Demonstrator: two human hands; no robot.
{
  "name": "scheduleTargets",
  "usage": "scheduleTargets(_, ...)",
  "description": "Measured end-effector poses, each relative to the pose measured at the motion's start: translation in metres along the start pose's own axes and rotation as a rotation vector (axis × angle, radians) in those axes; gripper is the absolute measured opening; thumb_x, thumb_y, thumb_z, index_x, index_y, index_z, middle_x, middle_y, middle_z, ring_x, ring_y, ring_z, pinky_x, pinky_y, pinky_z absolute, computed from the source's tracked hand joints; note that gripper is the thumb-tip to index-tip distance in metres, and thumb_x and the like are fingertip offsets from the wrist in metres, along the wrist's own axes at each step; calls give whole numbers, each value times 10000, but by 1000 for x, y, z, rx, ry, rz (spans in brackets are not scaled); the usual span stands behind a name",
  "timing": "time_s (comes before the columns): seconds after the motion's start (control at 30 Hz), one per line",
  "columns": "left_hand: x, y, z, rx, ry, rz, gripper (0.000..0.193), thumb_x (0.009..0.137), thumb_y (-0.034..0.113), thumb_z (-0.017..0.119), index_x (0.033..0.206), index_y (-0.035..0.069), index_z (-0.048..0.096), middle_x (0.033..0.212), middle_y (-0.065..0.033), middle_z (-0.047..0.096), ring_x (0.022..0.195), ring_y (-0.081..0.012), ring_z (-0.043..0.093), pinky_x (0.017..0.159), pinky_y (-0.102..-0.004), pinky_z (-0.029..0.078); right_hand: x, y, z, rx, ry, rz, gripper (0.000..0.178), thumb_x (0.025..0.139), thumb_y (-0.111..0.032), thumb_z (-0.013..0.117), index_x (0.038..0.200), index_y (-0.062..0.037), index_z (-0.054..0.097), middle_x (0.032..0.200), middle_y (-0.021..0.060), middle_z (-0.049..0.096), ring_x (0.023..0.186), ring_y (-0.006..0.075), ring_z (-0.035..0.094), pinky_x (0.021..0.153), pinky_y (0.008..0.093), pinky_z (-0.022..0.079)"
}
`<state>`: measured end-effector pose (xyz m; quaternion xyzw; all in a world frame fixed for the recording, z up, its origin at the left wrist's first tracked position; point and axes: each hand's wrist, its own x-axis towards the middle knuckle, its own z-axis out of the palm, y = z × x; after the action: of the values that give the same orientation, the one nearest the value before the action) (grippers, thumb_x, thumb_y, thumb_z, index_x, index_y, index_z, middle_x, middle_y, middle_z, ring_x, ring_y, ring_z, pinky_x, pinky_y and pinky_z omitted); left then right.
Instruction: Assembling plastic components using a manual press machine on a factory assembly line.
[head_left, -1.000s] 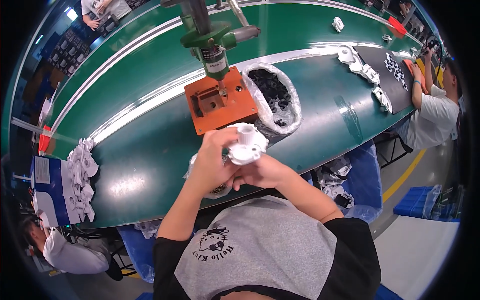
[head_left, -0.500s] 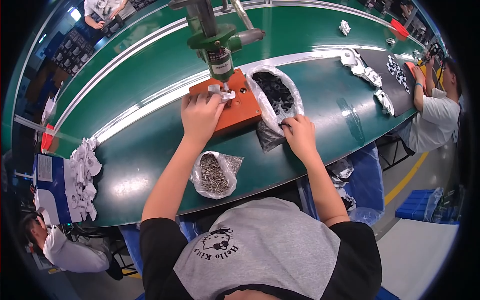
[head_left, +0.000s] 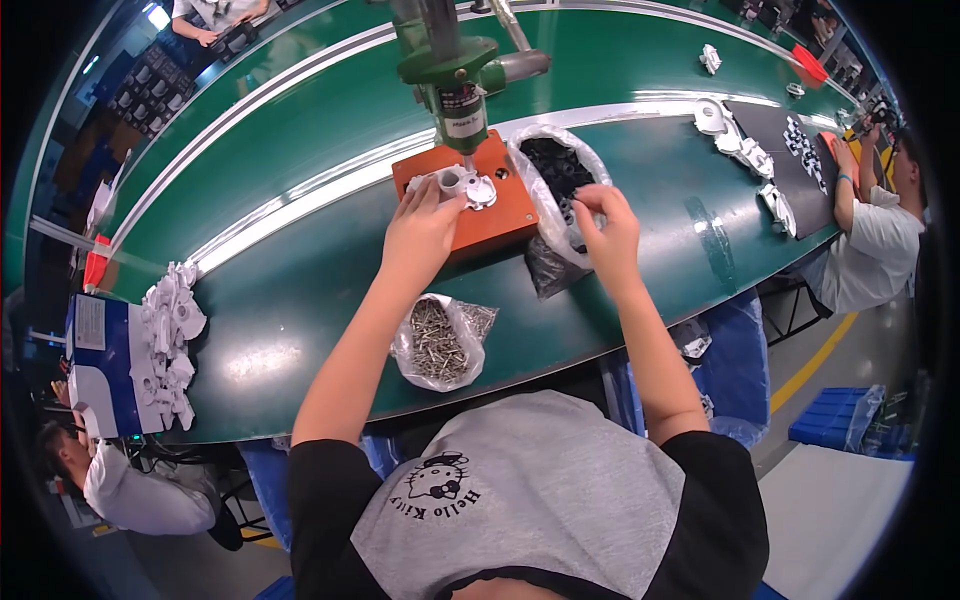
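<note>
My left hand (head_left: 422,232) grips a white plastic part (head_left: 480,191) with a round cup and disc, holding it against the orange block (head_left: 497,222). Just above that part stands the tip of a green press (head_left: 463,112). My right hand (head_left: 612,236) is raised at the near right rim of a clear bag of black parts (head_left: 553,168), thumb and fingers pinched together. Whatever sits between those fingertips is too small to make out. Nearer to me, a clear bag of metal screws (head_left: 438,345) lies open on the green table.
White parts are heaped by a blue-and-white box (head_left: 105,370) at the left. More white parts (head_left: 735,148) lie at the right beside a dark mat (head_left: 800,190). People work at both sides and across the belt (head_left: 330,100). Blue bins (head_left: 735,350) stand below the table edge.
My right hand has lifted from the bag's near edge, its fingers pinched. The white part under the press has turned and lies flatter on the block. The whole view has shifted slightly.
</note>
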<state>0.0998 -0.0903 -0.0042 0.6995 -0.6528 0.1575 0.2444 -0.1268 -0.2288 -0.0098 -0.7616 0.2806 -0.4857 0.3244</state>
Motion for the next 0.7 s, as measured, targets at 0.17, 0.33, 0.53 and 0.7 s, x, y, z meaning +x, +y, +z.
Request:
scheduleTargets(0.17, -3, 15, -6, -49, -11, -54, 407, 813, 378, 658, 1108, 99, 629, 1266, -257, 523, 1239, -381, 466, 1059, -463, 346, 38, -23, 50, 144, -134, -62, 137, 797, -34, 667, 922, 22, 661, 1012, 111, 663, 844, 179, 646, 768, 277, 510)
scheduleTargets(0.33, -3, 17, -13, -44, -43, -45, 599, 705, 494, 726, 1125, 81, 617, 1282, -261, 509, 1237, -368, 471, 1055, -449, 358, 52, -12, 81, 107, -284, -144, 127, 784, -40, 671, 889, 31, 673, 966, 124, 684, 895, 223, 661, 821, 308, 503)
scheduleTargets(0.53, -7, 14, -12, -25, -10, -49, 615, 664, 484, 755, 1117, 91, 619, 1260, -252, 526, 1200, -357, 508, 1033, -436, 385, 53, -18, 84, 66, -365, -70, 157, 797, -83, 683, 904, 31, 669, 919, 113, 698, 810, 209, 668, 751, 286, 509)
scheduleTargets(0.7, -7, 9, -5, -38, 13, -40, 625, 661, 485, 757, 1129, 97, 613, 1264, -252, 524, 1206, -356, 499, 1036, -434, 378, 55, -11, 89, 17, -365, -106, 170, 780, -99, 712, 899, 20, 685, 906, 121, 694, 779, 206, 656, 735, 291, 504)
